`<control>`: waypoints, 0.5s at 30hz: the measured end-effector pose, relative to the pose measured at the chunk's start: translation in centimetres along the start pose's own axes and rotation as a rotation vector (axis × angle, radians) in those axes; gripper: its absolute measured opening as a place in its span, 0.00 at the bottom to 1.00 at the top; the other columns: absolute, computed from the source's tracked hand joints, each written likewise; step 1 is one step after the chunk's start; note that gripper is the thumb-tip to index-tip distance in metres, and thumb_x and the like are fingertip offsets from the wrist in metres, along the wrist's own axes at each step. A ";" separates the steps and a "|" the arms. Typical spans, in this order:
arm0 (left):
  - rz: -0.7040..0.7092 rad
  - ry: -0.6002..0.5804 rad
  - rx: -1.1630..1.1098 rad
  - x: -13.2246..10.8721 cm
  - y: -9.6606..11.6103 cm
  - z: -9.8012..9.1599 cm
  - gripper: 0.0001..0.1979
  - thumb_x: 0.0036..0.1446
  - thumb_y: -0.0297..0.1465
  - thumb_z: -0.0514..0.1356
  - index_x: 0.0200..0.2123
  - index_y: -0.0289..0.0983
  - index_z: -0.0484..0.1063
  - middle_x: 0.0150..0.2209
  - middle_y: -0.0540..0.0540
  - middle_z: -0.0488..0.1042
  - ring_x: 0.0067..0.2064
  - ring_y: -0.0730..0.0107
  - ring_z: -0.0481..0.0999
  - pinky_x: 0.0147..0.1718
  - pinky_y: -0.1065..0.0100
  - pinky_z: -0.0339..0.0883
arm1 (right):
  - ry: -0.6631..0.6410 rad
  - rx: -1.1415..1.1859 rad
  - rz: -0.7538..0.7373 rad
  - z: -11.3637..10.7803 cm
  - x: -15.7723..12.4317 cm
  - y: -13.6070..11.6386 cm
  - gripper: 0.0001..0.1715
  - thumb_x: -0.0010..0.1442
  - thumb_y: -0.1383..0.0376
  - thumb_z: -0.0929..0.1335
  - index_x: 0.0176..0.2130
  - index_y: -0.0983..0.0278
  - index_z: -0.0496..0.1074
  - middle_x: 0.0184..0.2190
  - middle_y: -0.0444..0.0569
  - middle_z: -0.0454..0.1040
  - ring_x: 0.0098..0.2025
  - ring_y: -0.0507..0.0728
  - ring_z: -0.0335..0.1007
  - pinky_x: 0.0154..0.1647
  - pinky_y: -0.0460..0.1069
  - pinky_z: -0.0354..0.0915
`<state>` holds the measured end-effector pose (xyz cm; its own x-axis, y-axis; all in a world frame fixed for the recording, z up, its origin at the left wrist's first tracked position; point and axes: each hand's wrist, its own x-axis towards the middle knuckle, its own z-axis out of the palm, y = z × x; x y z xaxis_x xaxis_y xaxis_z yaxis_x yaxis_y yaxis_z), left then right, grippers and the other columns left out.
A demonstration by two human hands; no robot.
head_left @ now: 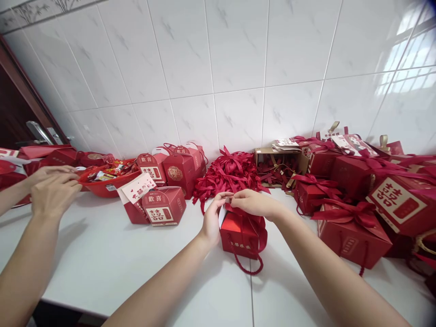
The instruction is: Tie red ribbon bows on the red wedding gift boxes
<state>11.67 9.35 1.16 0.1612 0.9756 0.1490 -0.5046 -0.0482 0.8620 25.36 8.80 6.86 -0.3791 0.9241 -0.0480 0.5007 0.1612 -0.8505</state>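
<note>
A small red gift box (240, 236) with gold lettering stands in front of me on the white table, its twisted red cord handle (251, 271) hanging down the front. Around the left side and top edge of the box, the fingers of my left hand (214, 220) are closed. My right hand (254, 203) pinches a red ribbon at the top of the box, with the fingertips of both hands meeting there. The ribbon's pinched part is mostly hidden by the fingers. A loop of red ribbon (262, 234) hangs at the box's right side.
Behind the box lies a heap of red ribbons (233, 175), beside an open cardboard box (265, 156). Ribboned gift boxes (354, 231) crowd the right. Leftward are more gift boxes (163, 206), a red basin (107, 188) of sweets, and another person's hands (56, 188).
</note>
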 end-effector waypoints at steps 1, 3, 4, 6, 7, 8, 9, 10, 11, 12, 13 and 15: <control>-0.003 0.003 -0.007 0.0 0.0 0.0 0.11 0.46 0.32 0.56 0.35 0.37 0.71 0.34 0.48 0.76 0.44 0.60 0.74 0.43 0.65 0.63 | 0.002 -0.014 0.005 0.0 0.0 0.0 0.12 0.51 0.62 0.63 0.20 0.63 0.58 0.18 0.38 0.54 0.20 0.47 0.47 0.21 0.45 0.45; -0.009 0.005 -0.019 0.1 -0.1 -0.1 0.11 0.46 0.32 0.57 0.35 0.38 0.70 0.34 0.49 0.75 0.43 0.60 0.74 0.42 0.65 0.63 | 0.008 -0.029 0.009 0.0 0.0 0.1 0.13 0.51 0.63 0.63 0.19 0.63 0.56 0.18 0.38 0.53 0.19 0.47 0.46 0.20 0.46 0.44; -0.012 0.007 -0.019 0.1 -0.2 -0.1 0.11 0.46 0.32 0.57 0.35 0.38 0.69 0.33 0.49 0.75 0.43 0.60 0.74 0.41 0.65 0.64 | 0.012 -0.033 0.008 0.0 0.0 0.1 0.13 0.51 0.63 0.62 0.19 0.63 0.55 0.18 0.38 0.53 0.19 0.47 0.46 0.20 0.46 0.44; -0.009 0.020 0.005 0.2 -0.4 -0.2 0.11 0.45 0.32 0.56 0.35 0.38 0.69 0.33 0.49 0.75 0.43 0.60 0.74 0.40 0.65 0.64 | 0.020 -0.035 0.001 0.0 0.0 0.2 0.12 0.51 0.63 0.62 0.20 0.63 0.56 0.18 0.38 0.54 0.20 0.47 0.46 0.20 0.45 0.44; -0.004 0.028 0.023 0.2 -0.4 -0.3 0.11 0.45 0.33 0.56 0.35 0.38 0.69 0.33 0.49 0.75 0.42 0.61 0.73 0.40 0.65 0.64 | 0.019 -0.031 -0.003 0.0 0.1 0.3 0.12 0.52 0.63 0.62 0.21 0.63 0.56 0.18 0.38 0.54 0.20 0.47 0.47 0.20 0.45 0.44; 0.003 0.039 0.040 0.3 -0.5 -0.4 0.11 0.45 0.33 0.56 0.35 0.39 0.68 0.33 0.50 0.74 0.42 0.61 0.73 0.40 0.66 0.64 | 0.016 -0.026 -0.008 0.0 0.1 0.4 0.12 0.52 0.62 0.63 0.21 0.63 0.57 0.19 0.39 0.55 0.20 0.48 0.48 0.21 0.45 0.45; 0.013 0.054 0.053 0.3 -0.6 -0.4 0.11 0.46 0.33 0.56 0.35 0.39 0.68 0.32 0.50 0.74 0.42 0.62 0.73 0.39 0.66 0.64 | 0.011 -0.020 -0.016 0.0 0.2 0.5 0.11 0.52 0.62 0.63 0.22 0.63 0.59 0.19 0.39 0.56 0.21 0.48 0.48 0.21 0.45 0.46; 0.024 0.072 0.058 0.4 -0.6 -0.4 0.10 0.46 0.34 0.56 0.35 0.39 0.68 0.31 0.51 0.74 0.41 0.64 0.74 0.39 0.67 0.64 | 0.005 -0.016 -0.025 0.1 0.2 0.6 0.11 0.53 0.62 0.63 0.22 0.63 0.60 0.20 0.40 0.57 0.22 0.48 0.50 0.22 0.45 0.47; 0.033 0.089 0.052 0.4 -0.6 -0.4 0.09 0.47 0.35 0.57 0.34 0.39 0.67 0.30 0.51 0.73 0.39 0.65 0.74 0.38 0.67 0.64 | -0.001 -0.011 -0.034 0.1 0.3 0.7 0.10 0.53 0.62 0.63 0.23 0.63 0.62 0.21 0.40 0.59 0.23 0.48 0.51 0.22 0.45 0.48; 0.035 0.099 0.036 0.4 -0.6 -0.4 0.08 0.47 0.35 0.57 0.32 0.39 0.66 0.29 0.52 0.73 0.38 0.66 0.74 0.37 0.68 0.64 | -0.005 -0.008 -0.044 0.1 0.3 0.7 0.09 0.54 0.62 0.63 0.24 0.64 0.63 0.22 0.41 0.60 0.23 0.49 0.52 0.23 0.45 0.49; 0.030 0.099 0.015 0.5 -0.6 -0.4 0.08 0.46 0.36 0.57 0.30 0.39 0.65 0.27 0.53 0.72 0.36 0.67 0.74 0.36 0.68 0.64 | -0.009 -0.009 -0.053 0.2 0.3 0.6 0.09 0.54 0.63 0.63 0.25 0.64 0.65 0.23 0.41 0.62 0.24 0.49 0.54 0.24 0.45 0.51; 0.003 0.066 -0.022 0.5 -0.6 -0.3 0.08 0.46 0.36 0.58 0.26 0.39 0.63 0.24 0.53 0.70 0.33 0.67 0.74 0.34 0.68 0.64 | -0.011 -0.023 -0.058 0.2 0.2 0.5 0.08 0.54 0.64 0.63 0.26 0.64 0.66 0.24 0.42 0.63 0.26 0.49 0.56 0.26 0.45 0.53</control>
<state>11.76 9.96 0.60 0.1038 0.9875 0.1189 -0.5234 -0.0474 0.8507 25.39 9.04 6.32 -0.4168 0.9090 -0.0049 0.4951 0.2225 -0.8399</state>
